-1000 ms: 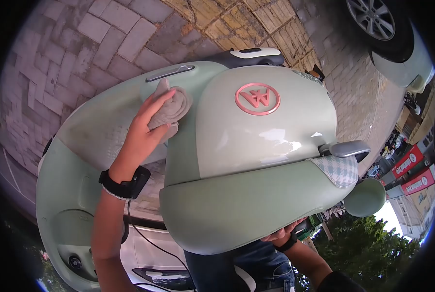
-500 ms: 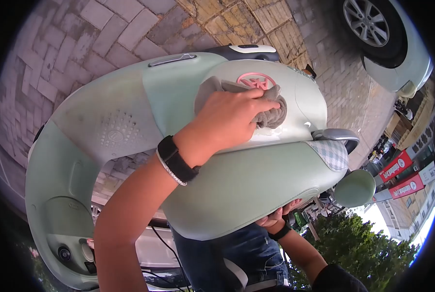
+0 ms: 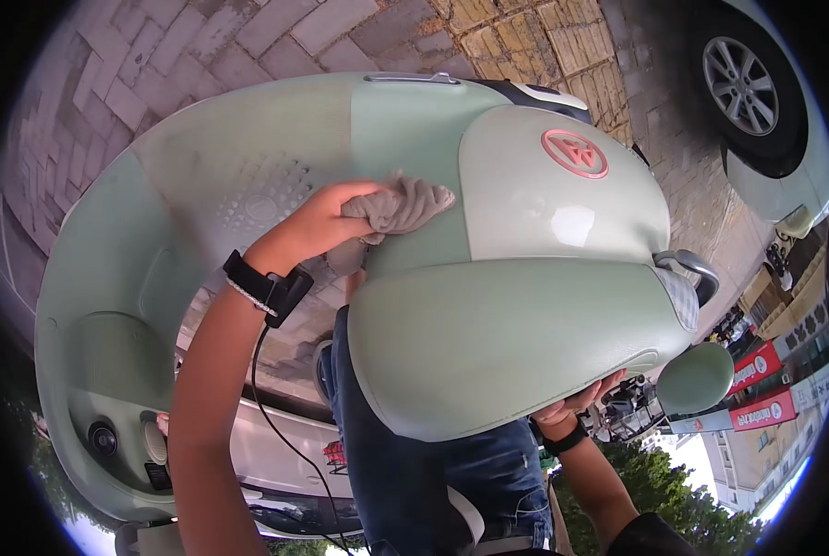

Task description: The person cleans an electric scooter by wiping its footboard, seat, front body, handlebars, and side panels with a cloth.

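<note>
My left hand (image 3: pixel 335 218) is closed around a crumpled grey cloth (image 3: pixel 405 204). The cloth touches the green side panel of the scooter (image 3: pixel 405 139), beside the studded floor section (image 3: pixel 261 199). Right of it, a glossy pale panel carries a round pink emblem (image 3: pixel 575 153). My right hand (image 3: pixel 576 398) curls its fingers at the lower edge of the green padded seat (image 3: pixel 516 343); part of that hand is hidden by the seat. Dark bands circle both wrists.
Brick paving (image 3: pixel 275 37) lies beyond the scooter. A parked car's wheel (image 3: pixel 740 83) is at the upper right. A grey grab handle (image 3: pixel 692 273) sticks out near the seat's end. A black cable (image 3: pixel 294 445) hangs below my left wrist.
My left hand has moved left with the cloth, from the pale panel by the pink emblem to the green panel. The view has shifted; my right hand stays at the seat edge.
</note>
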`<action>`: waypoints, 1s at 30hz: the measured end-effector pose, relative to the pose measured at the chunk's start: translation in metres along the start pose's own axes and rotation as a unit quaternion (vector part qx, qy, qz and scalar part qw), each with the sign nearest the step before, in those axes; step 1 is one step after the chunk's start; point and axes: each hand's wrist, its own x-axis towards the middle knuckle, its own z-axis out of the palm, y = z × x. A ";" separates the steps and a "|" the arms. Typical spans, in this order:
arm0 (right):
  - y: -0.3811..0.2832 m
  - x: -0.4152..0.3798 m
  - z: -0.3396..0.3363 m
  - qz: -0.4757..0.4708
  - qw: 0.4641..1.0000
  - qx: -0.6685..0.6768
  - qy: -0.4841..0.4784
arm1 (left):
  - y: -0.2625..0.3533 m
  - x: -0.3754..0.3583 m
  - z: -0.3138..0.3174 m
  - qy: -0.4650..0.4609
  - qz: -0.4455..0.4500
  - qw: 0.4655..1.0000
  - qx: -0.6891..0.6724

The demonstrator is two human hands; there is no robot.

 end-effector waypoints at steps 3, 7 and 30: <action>-0.008 0.007 0.004 0.003 1.000 0.028 0.009 | -0.038 -0.006 -0.031 0.214 0.155 0.939 0.218; -0.010 0.002 0.005 0.021 0.998 0.061 0.022 | -0.082 0.004 -0.052 0.488 0.120 0.801 0.326; -0.004 -0.019 0.017 0.168 0.953 0.214 0.131 | -0.111 -0.014 -0.055 0.677 0.004 0.596 0.432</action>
